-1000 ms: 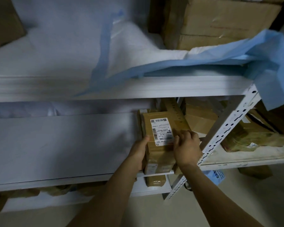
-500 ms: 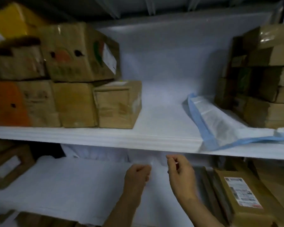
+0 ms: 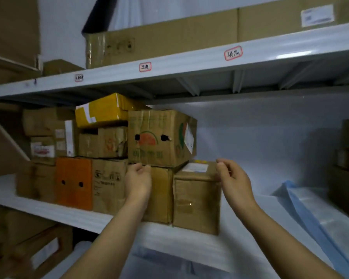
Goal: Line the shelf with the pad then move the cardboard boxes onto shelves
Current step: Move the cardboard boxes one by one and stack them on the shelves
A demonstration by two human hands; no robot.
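From the head view, a stack of brown cardboard boxes (image 3: 109,184) sits on the left part of the middle white metal shelf (image 3: 28,205); a thin white soft pad (image 3: 250,214) lies flat on that shelf, and the boxes sit on it; a small square brown cardboard box with a white sticker on top (image 3: 196,202) stands at the right end of the stack; a bigger brown cardboard box with a red and green picture and two round holes (image 3: 159,137) rests on the stack, just up and left of the small one; a bright orange cardboard box with two holes (image 3: 74,183) stands further left; a yellow box (image 3: 102,112) sits on top, close under the upper white shelf (image 3: 189,64); that upper shelf has small red-rimmed labels (image 3: 233,53) on its front edge and a long flat brown cardboard box (image 3: 161,37) on it.

The left hand (image 3: 138,182) is up in front of the stack, fingers loosely bent, with nothing in it; the right hand (image 3: 233,180) is just beside the top right corner of the small box, fingers loosely bent too, with nothing in it; I cannot tell if it touches the box.

A crumpled blue and white sheet (image 3: 302,214) lies on the shelf at the right, well apart from the stack.
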